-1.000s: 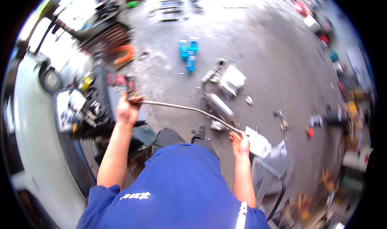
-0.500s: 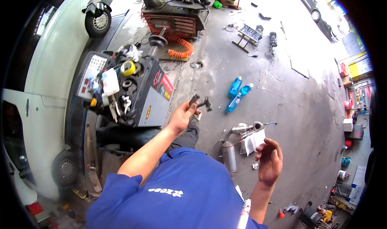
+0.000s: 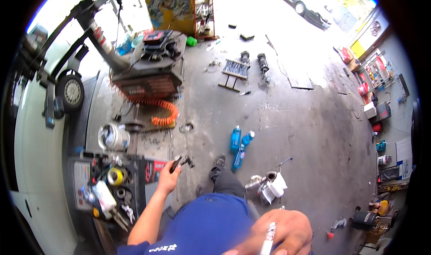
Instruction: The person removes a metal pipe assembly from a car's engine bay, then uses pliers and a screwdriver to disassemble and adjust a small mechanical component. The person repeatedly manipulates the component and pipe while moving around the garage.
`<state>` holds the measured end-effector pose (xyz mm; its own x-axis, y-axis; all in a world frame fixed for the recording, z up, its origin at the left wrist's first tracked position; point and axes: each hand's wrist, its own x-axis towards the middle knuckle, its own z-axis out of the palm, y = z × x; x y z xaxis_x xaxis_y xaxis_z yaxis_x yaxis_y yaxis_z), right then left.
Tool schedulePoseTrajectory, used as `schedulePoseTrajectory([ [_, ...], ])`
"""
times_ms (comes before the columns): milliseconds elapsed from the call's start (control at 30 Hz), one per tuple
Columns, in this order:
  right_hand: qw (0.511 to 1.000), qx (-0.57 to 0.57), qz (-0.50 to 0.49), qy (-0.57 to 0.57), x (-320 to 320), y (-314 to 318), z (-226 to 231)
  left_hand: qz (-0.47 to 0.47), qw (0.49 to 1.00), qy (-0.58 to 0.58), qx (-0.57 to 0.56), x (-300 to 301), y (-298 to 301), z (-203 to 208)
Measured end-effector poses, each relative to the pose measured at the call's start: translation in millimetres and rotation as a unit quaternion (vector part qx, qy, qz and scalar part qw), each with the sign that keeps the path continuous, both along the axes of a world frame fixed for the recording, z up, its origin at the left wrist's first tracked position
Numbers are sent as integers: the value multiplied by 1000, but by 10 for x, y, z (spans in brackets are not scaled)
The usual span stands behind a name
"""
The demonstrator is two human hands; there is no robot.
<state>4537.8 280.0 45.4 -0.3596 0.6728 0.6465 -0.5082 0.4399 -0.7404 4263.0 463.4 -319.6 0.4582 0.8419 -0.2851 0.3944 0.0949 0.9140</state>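
My left hand [image 3: 167, 181] is closed round a dark metal tool [image 3: 175, 164] with a stubby T-shaped end; its exact kind is unclear. It is held out in front of the wheel balancer [image 3: 151, 178], whose top tray carries yellow tape [image 3: 115, 176], a white bottle [image 3: 105, 196] and other small things. Close to the camera, my right hand [image 3: 289, 228] curls round a white cigarette [image 3: 267, 240] with an ashy tip. The fingertips are partly cut off by the lower edge.
Several blue-filled bottles [image 3: 235, 139] lie on the floor ahead. An exhaust part [image 3: 270, 176] with white paper is nearer, to the right. Shock absorbers [image 3: 263, 66] lie farther off. A tyre machine [image 3: 148, 82] with an orange coiled hose [image 3: 166, 112] and a white bucket [image 3: 114, 137] stand left.
My right hand has risen from beside my body to the cigarette. The left hand, still gripping the tool, appears lower and farther left. The view has tilted up, showing more floor ahead.
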Motion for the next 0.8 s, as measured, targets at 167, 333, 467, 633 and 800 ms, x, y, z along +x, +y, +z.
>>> schedulePoseTrajectory([
  [167, 994, 66, -75, 35, 826, 796, -160, 56, 997, 36, -35, 531, 998, -152],
  [333, 966, 64, -196, 157, 1628, 1610, -22, 102, 989, 76, -69, 817, 2133, -593],
  [467, 877, 157, -270, 365, 2098, 2369, -219, 133, 973, 117, -151, 1258, 2825, -871],
  [633, 913, 74, -222, 333, 3011, 2933, -167, 189, 949, 156, -197, 1798, 3387, -1131],
  [800, 907, -184, -365, 100, 4608, 3752, -850, 197, 925, 203, -255, 2323, 4059, -1475],
])
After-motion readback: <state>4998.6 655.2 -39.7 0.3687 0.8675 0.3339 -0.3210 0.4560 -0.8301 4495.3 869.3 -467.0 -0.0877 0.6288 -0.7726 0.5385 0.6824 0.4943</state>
